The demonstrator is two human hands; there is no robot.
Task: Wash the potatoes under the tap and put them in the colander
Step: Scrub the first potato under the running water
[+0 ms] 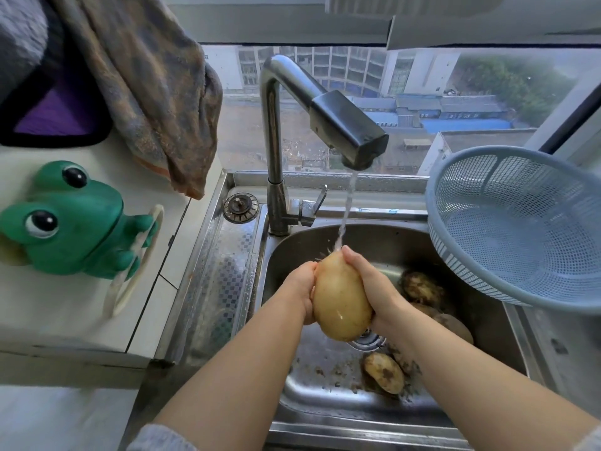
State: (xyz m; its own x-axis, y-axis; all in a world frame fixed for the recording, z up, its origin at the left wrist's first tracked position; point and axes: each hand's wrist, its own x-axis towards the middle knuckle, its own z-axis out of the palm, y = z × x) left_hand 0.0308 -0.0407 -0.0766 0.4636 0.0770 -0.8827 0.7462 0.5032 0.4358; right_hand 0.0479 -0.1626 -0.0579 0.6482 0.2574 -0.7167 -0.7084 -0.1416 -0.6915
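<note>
Both hands clasp one large potato over the sink. The left hand cups its left flank, fingers wrapped out of sight behind it. The right hand curls round the right side, fingertips reaching over the top end. Water from the tap above falls on that top end, right at the right fingertips. The skin looks pale, clean and wet, so this potato is probably nearly washed. It should feel firm, fairly heavy and slippery, and is best held round its thick middle. Below and to the right of the hands, three muddy potatoes lie on the sink floor amid specks of dirt. The blue colander sits up and to the right of the right hand, tilted, with nothing in it.
</note>
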